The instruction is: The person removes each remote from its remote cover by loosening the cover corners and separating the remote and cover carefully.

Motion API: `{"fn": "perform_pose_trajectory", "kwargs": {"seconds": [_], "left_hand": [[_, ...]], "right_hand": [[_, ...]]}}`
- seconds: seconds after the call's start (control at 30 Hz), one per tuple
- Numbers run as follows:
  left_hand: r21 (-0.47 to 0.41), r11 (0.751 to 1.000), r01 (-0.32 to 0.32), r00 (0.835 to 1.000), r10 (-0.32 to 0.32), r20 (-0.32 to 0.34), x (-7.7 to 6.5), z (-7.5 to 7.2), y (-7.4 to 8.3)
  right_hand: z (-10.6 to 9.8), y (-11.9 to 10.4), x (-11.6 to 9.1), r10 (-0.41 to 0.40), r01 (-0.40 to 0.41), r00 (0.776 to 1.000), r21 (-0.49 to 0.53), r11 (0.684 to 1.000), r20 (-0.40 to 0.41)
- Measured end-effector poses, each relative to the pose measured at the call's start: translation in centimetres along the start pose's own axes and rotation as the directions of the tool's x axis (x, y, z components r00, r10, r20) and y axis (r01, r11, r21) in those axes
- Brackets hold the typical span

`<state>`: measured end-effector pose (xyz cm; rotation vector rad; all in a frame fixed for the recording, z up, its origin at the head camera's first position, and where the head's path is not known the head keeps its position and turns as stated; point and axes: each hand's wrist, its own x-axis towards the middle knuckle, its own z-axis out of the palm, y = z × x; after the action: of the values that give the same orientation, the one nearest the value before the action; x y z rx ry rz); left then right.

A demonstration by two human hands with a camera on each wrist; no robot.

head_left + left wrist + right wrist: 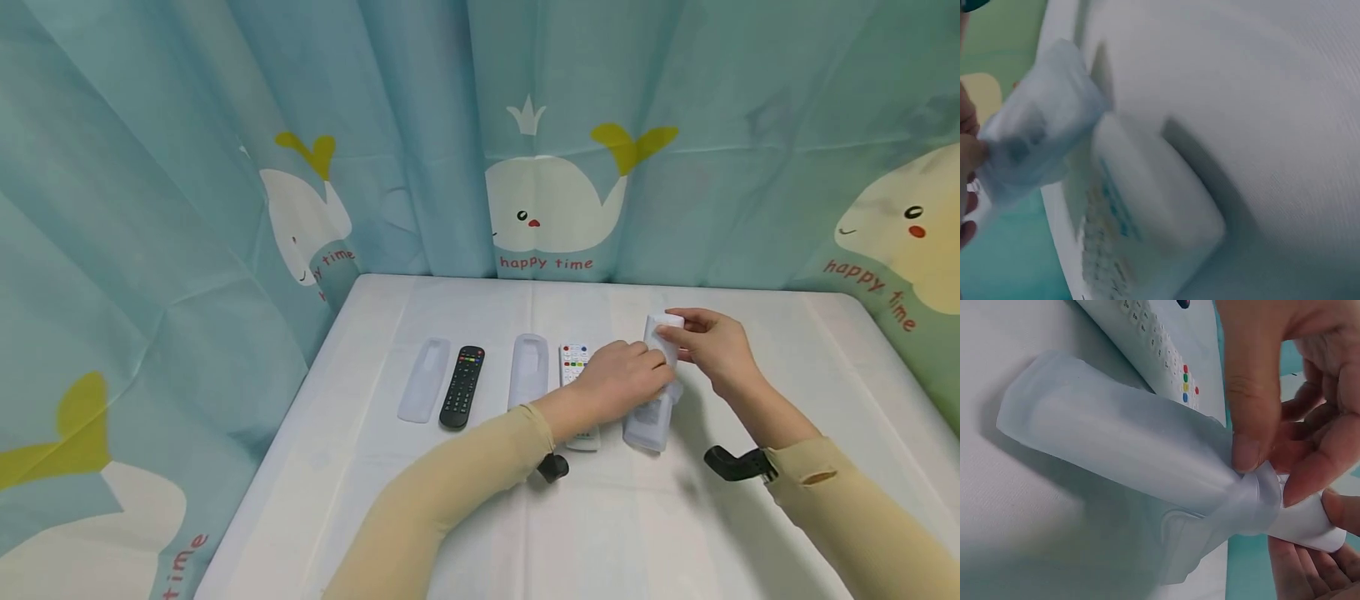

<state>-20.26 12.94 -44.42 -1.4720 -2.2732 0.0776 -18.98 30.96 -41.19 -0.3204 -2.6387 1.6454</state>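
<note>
A white remote control (1310,528) is partly inside a translucent remote cover (1122,437), over the right part of the table. The cover's open end is folded back around the remote, and a loose flap hangs below. My left hand (622,379) pinches the folded edge of the cover between thumb and fingers. At the remote's far bare end, my right hand (712,342) grips it with the thumb on top and fingers underneath. A second white remote (574,367) with coloured buttons lies just left of them, partly hidden by my left hand and wrist.
Farther left on the white table (337,492) lie a translucent cover (529,371), a black remote (462,387) and another translucent cover (424,379). A blue-green curtain (420,125) with printed whales hangs behind the table and along its sides.
</note>
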Motion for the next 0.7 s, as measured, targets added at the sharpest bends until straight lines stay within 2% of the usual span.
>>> {"fn": "perform_pose_trajectory", "kwargs": {"seconds": [0.07,0.13,0.37,0.7], "left_hand": [[0.081,0.995,-0.057,0.998,0.059,-0.018,-0.1,0.1,0.0],[0.123,0.988,-0.095,0.994,0.1,-0.037,-0.1,0.2,0.1],[0.161,0.974,-0.157,0.98,0.175,-0.1,-0.2,0.8,0.4],[0.183,0.967,-0.179,0.976,0.198,-0.088,-0.1,1.1,0.3]], "right_hand": [[0.1,-0.1,0.0,0.007,-0.007,1.0,0.005,1.0,-0.004],[0.1,-0.1,0.0,0.017,-0.017,1.0,0.01,1.0,-0.004],[0.3,0.1,0.1,0.02,-0.02,1.0,0.023,1.0,0.005],[0.3,0.0,0.2,0.021,-0.022,1.0,0.033,0.999,0.014]]}}
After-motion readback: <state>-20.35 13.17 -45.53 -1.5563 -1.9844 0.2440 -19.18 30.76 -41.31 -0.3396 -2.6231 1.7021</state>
